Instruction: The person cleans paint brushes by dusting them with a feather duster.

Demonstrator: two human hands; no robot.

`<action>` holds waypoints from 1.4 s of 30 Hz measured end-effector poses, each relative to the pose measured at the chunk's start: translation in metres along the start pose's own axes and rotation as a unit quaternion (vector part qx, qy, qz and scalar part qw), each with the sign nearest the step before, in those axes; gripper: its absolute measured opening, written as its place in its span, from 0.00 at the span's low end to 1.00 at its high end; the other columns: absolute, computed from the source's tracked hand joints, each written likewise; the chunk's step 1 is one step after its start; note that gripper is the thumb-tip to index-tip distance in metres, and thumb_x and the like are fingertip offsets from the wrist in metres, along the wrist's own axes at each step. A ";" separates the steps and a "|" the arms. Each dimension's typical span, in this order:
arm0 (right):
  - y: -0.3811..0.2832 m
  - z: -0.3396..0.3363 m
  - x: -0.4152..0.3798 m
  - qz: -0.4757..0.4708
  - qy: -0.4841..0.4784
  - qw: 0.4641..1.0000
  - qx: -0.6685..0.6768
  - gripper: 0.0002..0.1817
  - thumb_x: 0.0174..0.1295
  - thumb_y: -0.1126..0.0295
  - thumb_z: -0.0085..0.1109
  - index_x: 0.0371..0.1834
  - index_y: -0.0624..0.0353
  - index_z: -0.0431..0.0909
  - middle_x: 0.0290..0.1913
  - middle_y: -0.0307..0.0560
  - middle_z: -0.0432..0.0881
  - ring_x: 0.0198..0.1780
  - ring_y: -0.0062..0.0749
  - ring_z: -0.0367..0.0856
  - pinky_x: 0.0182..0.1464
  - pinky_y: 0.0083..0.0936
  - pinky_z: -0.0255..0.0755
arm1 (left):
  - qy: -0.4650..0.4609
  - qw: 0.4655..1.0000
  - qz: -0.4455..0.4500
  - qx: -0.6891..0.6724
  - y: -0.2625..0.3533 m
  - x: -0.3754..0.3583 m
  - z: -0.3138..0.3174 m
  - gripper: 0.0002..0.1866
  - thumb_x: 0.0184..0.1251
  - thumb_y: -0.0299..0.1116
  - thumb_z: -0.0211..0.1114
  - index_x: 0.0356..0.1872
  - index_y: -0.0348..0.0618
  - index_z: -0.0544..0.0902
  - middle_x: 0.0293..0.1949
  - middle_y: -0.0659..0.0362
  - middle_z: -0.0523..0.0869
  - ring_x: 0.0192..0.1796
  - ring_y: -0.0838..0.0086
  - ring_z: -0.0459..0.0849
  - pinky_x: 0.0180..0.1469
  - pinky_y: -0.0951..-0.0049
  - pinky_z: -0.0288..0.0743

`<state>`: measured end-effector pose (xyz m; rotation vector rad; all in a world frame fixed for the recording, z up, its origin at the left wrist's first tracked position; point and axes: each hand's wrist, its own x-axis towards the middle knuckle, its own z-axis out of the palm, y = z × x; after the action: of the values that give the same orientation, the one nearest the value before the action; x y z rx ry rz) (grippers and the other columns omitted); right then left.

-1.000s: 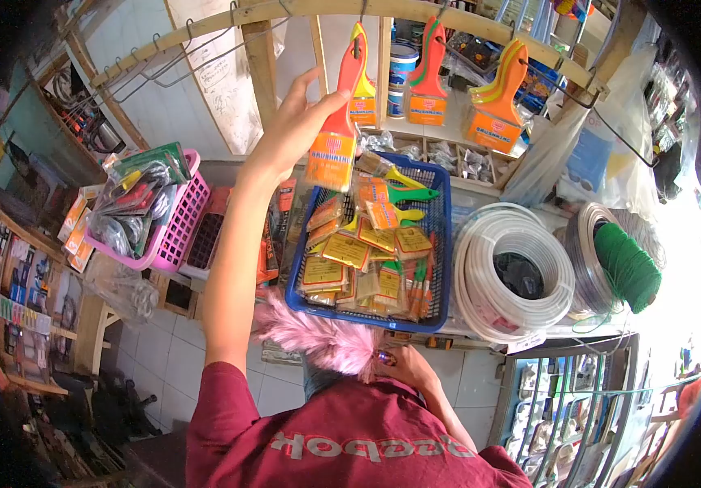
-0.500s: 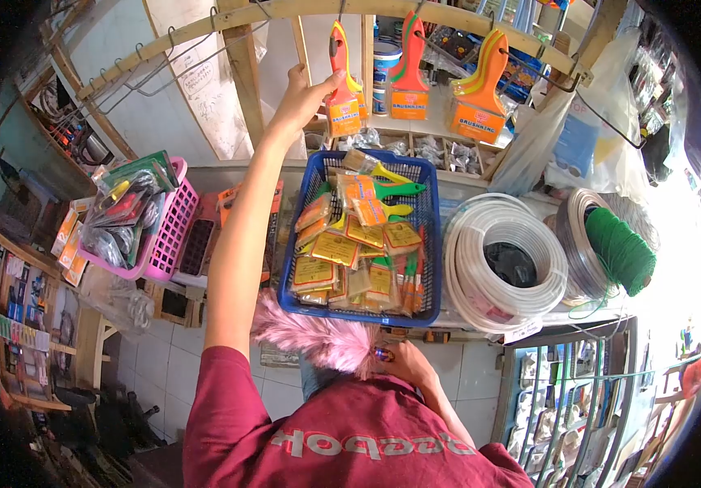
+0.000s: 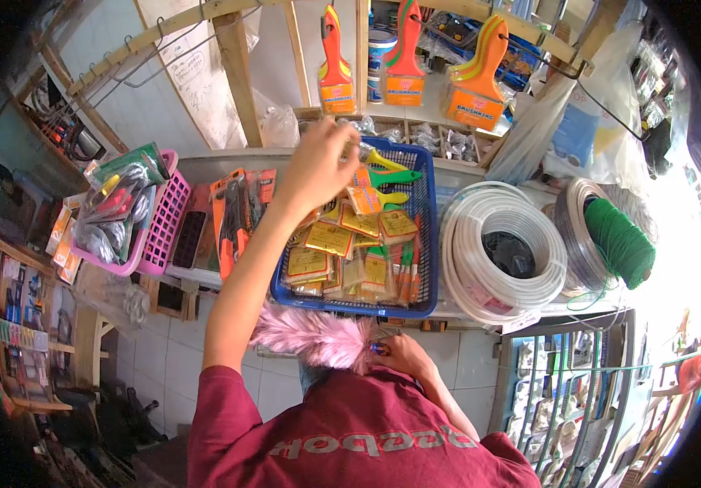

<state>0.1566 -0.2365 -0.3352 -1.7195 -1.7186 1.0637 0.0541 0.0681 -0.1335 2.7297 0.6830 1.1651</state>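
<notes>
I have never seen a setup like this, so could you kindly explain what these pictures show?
There is no machine here: these are a person's own two bare hands. The single view comes from a camera worn on that person's head, looking forward and down, so the dark red shirt is at the bottom.

The right hand grips a fluffy pink duster. The left hand is over a blue basket of packets; whether it touches anything is unclear.

The basket sits on a counter, with a pink basket to its left and a white coil and green cord to its right. Brushes hang beyond.
</notes>
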 end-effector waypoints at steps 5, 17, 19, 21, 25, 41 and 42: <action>-0.007 -0.008 0.000 0.037 -0.035 0.998 -0.027 0.21 0.52 0.52 0.63 0.40 0.58 0.82 0.35 0.60 0.83 0.40 0.57 0.80 0.42 0.44 0.74 | -0.304 0.949 -0.082 -0.006 -0.012 -0.013 0.046 0.16 0.62 0.43 0.62 0.42 0.39 0.81 0.39 0.48 0.81 0.44 0.53 0.81 0.47 0.60 0.73; 0.009 0.000 -0.008 -0.064 0.001 0.997 0.033 0.16 0.52 0.61 0.65 0.38 0.60 0.80 0.31 0.58 0.82 0.35 0.54 0.80 0.38 0.40 0.74 | -0.372 0.906 -0.149 -0.134 0.003 -0.013 0.029 0.21 0.60 0.40 0.67 0.47 0.36 0.73 0.43 0.48 0.82 0.44 0.58 0.83 0.46 0.65 0.75; -0.001 -0.008 -0.018 -0.057 -0.021 0.997 0.057 0.16 0.53 0.62 0.65 0.40 0.60 0.79 0.33 0.57 0.82 0.35 0.54 0.80 0.37 0.39 0.74 | -0.308 0.914 -0.108 -0.241 -0.008 -0.029 0.014 0.20 0.64 0.39 0.64 0.50 0.35 0.73 0.46 0.49 0.82 0.45 0.62 0.83 0.46 0.68 0.75; -0.018 -0.020 -0.027 -0.049 -0.045 0.996 0.065 0.16 0.55 0.61 0.64 0.43 0.58 0.79 0.35 0.56 0.83 0.37 0.53 0.81 0.38 0.39 0.74 | -0.258 0.865 -0.169 -0.396 0.000 -0.035 -0.014 0.21 0.67 0.36 0.62 0.55 0.36 0.71 0.49 0.51 0.81 0.46 0.65 0.84 0.47 0.69 0.76; -0.034 -0.049 -0.051 -0.031 -0.057 0.995 0.073 0.20 0.55 0.53 0.65 0.46 0.53 0.78 0.36 0.52 0.84 0.37 0.51 0.82 0.37 0.39 0.74 | -0.124 0.697 -0.298 -0.641 -0.002 -0.066 -0.048 0.22 0.70 0.35 0.59 0.61 0.38 0.69 0.53 0.51 0.80 0.49 0.66 0.84 0.51 0.69 0.78; -0.034 -0.042 -0.050 0.014 0.171 0.984 0.052 0.12 0.60 0.68 0.58 0.37 0.66 0.71 0.21 0.49 0.74 0.21 0.28 0.71 0.27 0.27 0.67 | 0.148 0.429 -0.247 -0.856 0.073 -0.120 -0.005 0.24 0.76 0.46 0.41 0.65 0.42 0.66 0.60 0.53 0.74 0.57 0.65 0.76 0.64 0.57 0.67; -0.034 -0.039 -0.051 0.034 0.192 0.976 0.096 0.12 0.59 0.68 0.58 0.36 0.66 0.71 0.21 0.50 0.74 0.21 0.31 0.71 0.27 0.28 0.67 | 0.196 0.455 -0.278 -0.823 0.076 -0.127 -0.006 0.24 0.75 0.45 0.42 0.64 0.44 0.67 0.61 0.54 0.74 0.58 0.65 0.75 0.64 0.56 0.67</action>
<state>0.1718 -0.2763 -0.2758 -1.7340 -1.2847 0.8278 0.0004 -0.0562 -0.1936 0.4908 0.0980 1.1083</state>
